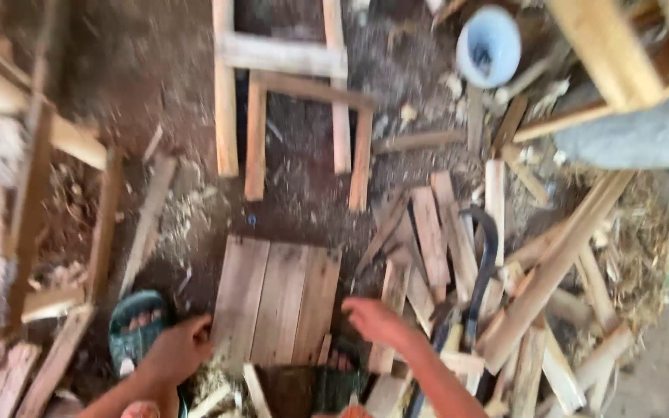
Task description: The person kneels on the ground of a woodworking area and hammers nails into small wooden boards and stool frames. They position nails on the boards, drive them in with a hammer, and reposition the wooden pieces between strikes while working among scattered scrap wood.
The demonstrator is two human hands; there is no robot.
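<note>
A small wooden panel of several flat slats joined side by side lies on the dirt floor, and everything else is placed from it. The left hand is laid at the panel's near-left corner, fingers curled against the edge; whether the edge is actually pinched cannot be told through the blur. The right hand is held just off the near-right corner, fingers loosely bent, with nothing seen between them — apart from the wood, or barely brushing it.

Beyond the panel stands a wooden frame of pale battens. Right of the panel a heap of offcut slats is piled, with a dark curved blade lying across it; further right and beyond, a pale blue bucket is seen. Left of the panel's near corner sits a green sandal.

The panel is judged stiff and fairly light, dry and rough rather than slippery — splinters are likely along sawn ends. It would best be taken by the two opposite side edges, so the joined slats are not levered apart.
</note>
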